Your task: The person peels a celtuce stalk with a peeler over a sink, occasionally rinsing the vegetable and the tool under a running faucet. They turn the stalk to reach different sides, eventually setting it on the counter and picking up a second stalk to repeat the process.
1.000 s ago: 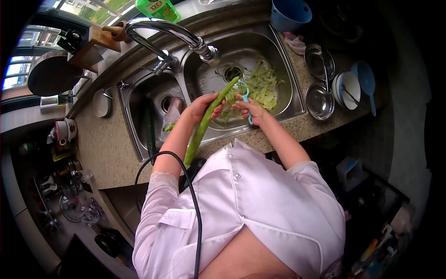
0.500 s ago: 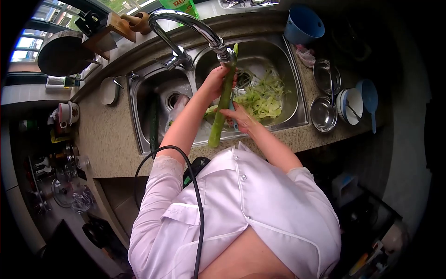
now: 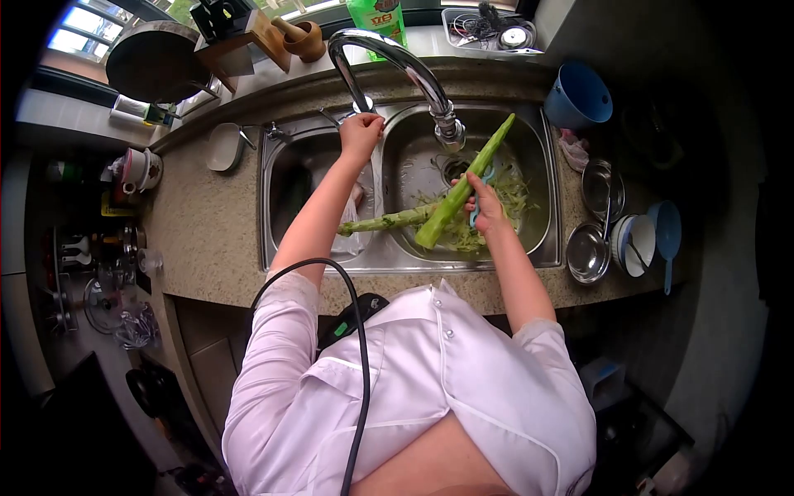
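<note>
My right hand (image 3: 488,207) grips a long green celtuce stem (image 3: 465,183), tilted over the right sink bowl. A light-blue peeler (image 3: 474,217) is in the same hand, partly hidden by the fingers. My left hand (image 3: 361,136) is closed at the base of the chrome faucet (image 3: 434,91), by its lever (image 3: 329,116); the fingertips are partly hidden. A second, rougher green stem (image 3: 389,221) rests across the sink divider, its right end against the held one. Green peelings (image 3: 517,198) lie in the right bowl.
A clear plastic bag (image 3: 354,241) lies in the left bowl. On the right counter are a blue bucket (image 3: 579,95), metal pans (image 3: 588,252), stacked bowls (image 3: 635,245) and a blue strainer (image 3: 666,227). A black cable (image 3: 361,355) hangs before my chest.
My left hand has left the stem and moved up to the faucet base. My right hand has carried the stem right, out from under the spout. The second stem on the divider now shows.
</note>
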Tool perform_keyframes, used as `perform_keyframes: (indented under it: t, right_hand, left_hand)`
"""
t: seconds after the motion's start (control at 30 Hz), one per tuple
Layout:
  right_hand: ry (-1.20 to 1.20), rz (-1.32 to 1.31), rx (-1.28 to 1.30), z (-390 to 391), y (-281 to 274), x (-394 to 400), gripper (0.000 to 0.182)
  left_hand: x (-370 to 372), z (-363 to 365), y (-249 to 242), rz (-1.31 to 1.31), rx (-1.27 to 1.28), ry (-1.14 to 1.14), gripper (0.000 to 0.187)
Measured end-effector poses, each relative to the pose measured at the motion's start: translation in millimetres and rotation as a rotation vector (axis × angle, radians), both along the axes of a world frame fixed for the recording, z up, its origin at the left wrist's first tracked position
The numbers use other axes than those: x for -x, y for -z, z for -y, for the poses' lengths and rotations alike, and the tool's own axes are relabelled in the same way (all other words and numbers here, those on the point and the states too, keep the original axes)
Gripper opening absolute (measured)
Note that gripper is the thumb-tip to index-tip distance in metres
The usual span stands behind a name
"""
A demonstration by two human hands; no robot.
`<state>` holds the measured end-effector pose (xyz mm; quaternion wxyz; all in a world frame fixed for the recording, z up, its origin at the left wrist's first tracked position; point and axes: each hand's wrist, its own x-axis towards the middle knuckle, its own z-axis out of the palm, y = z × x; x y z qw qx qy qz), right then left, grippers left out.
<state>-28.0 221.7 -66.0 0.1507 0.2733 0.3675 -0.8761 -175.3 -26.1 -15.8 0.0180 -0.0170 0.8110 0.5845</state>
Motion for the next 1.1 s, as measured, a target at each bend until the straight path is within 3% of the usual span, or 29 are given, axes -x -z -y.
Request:
perform_keyframes:
  t: [0.1, 0.2, 0.33, 0.43, 0.63, 0.7, 0.8, 0.93, 1.0, 1.03, 1.1]
  right_hand:
    - [-0.026, 0.016, -0.017, 6, -3, 6, 0.028]
    - [-0.044, 0.034, 0.025, 15, -6, 11, 0.026]
    - [-0.042, 0.030, 0.054, 24, -7, 20, 0.023]
    - [-0.013, 0.037, 0.070, 27, -9, 30, 0.022]
    - [0.026, -0.045, 0.130, 25, 1, 49, 0.019]
    - [0.120, 0.064, 0.166, 29, 8, 58, 0.031]
    - [0.260, 0.137, 0.195, 36, 19, 67, 0.021]
    - [0.316, 0.058, 0.225, 28, -1, 60, 0.019]
    - [0.330, 0.030, 0.205, 21, 3, 55, 0.020]
    - [0.343, 0.000, 0.189, 16, 3, 54, 0.022]
    - [0.346, -0.036, 0.190, 5, 1, 48, 0.022]
  left_hand:
    - [18, 26, -6, -0.375, 0.508, -0.064, 0.015]
    - [30, 47, -22, -0.410, 0.934, 0.025, 0.013]
    - [40, 67, -16, -0.326, 1.213, 0.121, 0.015]
    - [37, 67, -14, -0.310, 1.247, 0.079, 0.014]
    - [29, 75, -15, -0.280, 1.119, 0.075, 0.013]
    - [21, 70, -12, -0.398, 0.965, 0.063, 0.010]
    - [3, 41, -5, -0.446, 0.708, 0.169, 0.014]
    - [-19, -22, -3, 0.011, 0.489, 0.476, 0.034]
    - [-23, -53, 17, -0.009, 0.309, 0.494, 0.034]
    - [-27, -71, 8, 0.116, 0.215, 0.491, 0.028]
    - [-36, -99, -14, 0.401, -0.082, 0.506, 0.034]
